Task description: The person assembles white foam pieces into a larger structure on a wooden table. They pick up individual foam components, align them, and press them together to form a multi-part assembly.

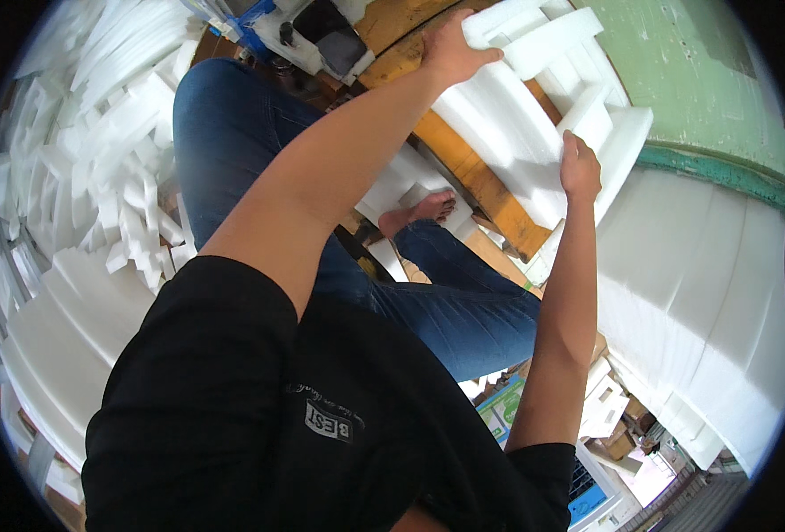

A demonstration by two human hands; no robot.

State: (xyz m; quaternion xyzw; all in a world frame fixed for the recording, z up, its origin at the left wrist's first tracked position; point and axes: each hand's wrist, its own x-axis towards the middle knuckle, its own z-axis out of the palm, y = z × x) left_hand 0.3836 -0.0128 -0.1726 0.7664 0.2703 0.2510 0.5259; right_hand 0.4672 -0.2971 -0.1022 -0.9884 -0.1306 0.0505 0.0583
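A white foam insert (503, 111) with raised walls and slots lies over an orange-yellow wooden bench (472, 168), in front of me. My left hand (455, 51) is closed on its far left end, the thumb along the foam. At the right end, my right hand (580, 168) grips an upright foam wall, with its fingers partly hidden behind the foam. A loose-looking foam strip (554, 43) lies across the top of the insert; I cannot tell whether it is joined on.
White foam offcuts (117, 177) are heaped at the left. To the right are a pale green surface (703, 71) and large white foam sheets (694, 266). A dark box-shaped thing (329, 35) stands beyond my knee. My bare foot (423, 211) rests beneath the bench.
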